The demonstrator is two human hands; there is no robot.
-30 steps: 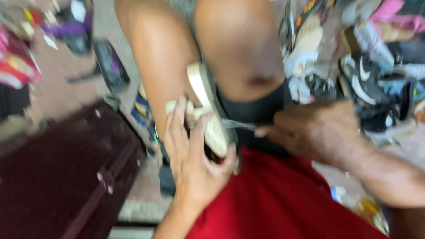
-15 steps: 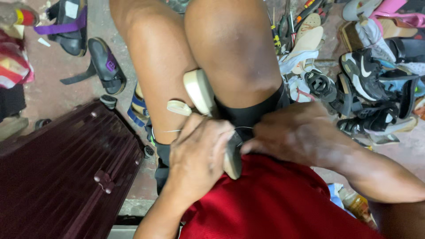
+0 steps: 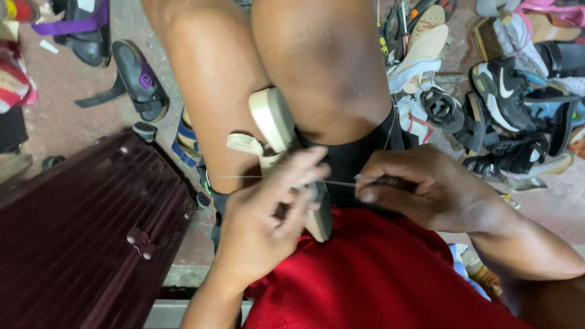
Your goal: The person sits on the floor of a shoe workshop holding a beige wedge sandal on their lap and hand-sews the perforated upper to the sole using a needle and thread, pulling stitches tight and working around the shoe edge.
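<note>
Cream-soled sandal (image 3: 275,125) wedged sole-up between the bare knees (image 3: 317,73) — clamped there, so both hands are free. Left hand (image 3: 268,213) curls over its lower end, fingers closed on the sole to steady it. Right hand (image 3: 426,189) pinches a dark-handled awl (image 3: 390,181), fingers tight; a thin thread (image 3: 256,177) runs taut across the sandal. Maroon ribbed case (image 3: 79,237) beside the left leg.

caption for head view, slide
Left hand steadies a cream sandal clamped between the knees while right hand pulls thread.
</note>
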